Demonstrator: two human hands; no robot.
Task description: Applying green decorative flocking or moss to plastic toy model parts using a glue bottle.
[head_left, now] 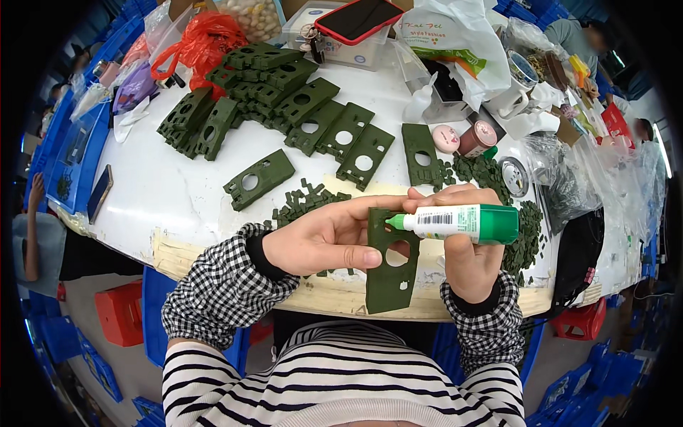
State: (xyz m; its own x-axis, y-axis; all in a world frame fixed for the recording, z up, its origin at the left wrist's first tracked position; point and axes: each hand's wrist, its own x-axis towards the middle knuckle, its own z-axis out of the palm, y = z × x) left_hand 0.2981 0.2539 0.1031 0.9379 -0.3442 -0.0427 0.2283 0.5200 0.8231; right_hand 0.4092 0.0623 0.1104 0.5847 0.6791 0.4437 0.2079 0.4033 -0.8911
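Observation:
My left hand [324, 238] grips a dark green plastic model plate [390, 285] with a large round hole, thumb on its face and fingers behind. In my right hand [473, 267] lies a white and green glue bottle [466, 223], held sideways. Its light green nozzle points left and sits at the plate's upper part; whether it touches cannot be told. Behind my hands, small green plastic pieces [306, 204] lie heaped, with more piled small parts [528, 235] to the right. A matching plate [259, 179] lies flat beyond my left hand, another [421, 155] beyond my right.
Many like plates are stacked [267, 82] at the back left, beside a red plastic bag [203, 46]. A red-cased phone [359, 18] rests on a clear box at the back. Round tins [478, 137] stand right of centre. Blue trays [78, 153] line the left edge.

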